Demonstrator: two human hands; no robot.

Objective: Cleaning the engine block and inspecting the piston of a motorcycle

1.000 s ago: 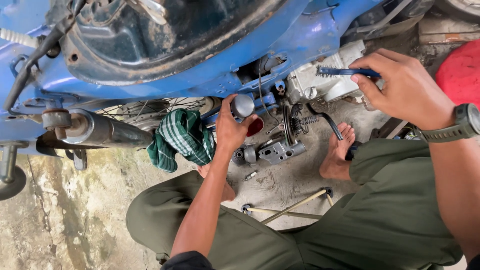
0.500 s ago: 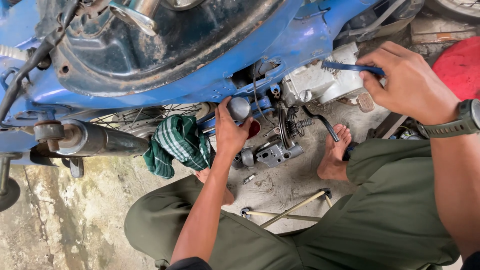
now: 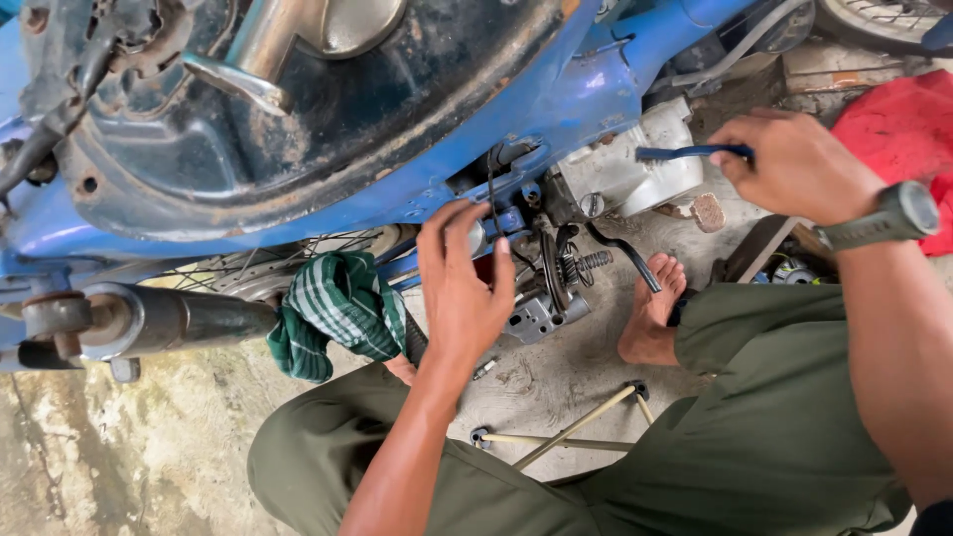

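Observation:
I look down on a blue motorbike frame (image 3: 596, 89) with its grey engine case (image 3: 625, 169) exposed. My left hand (image 3: 462, 288) reaches under the frame, its fingers curled around a round grey metal part near the chain area; only an edge of that part shows. My right hand (image 3: 794, 164), with a watch on the wrist, grips a blue-handled tool (image 3: 690, 152) laid against the engine case. A black kick lever (image 3: 625, 253) and a spring sit between the two hands.
A green checked cloth (image 3: 333, 313) hangs on the wheel beside a chrome exhaust pipe (image 3: 159, 318). A bare foot (image 3: 650, 318) rests on the concrete floor. A thin metal stand (image 3: 566, 432) lies by my knees. Red cloth (image 3: 893, 119) lies at the right.
The view has moved closer to the engine. My left hand now covers the round grey part it held up earlier. The right hand stays on the blue tool at the case.

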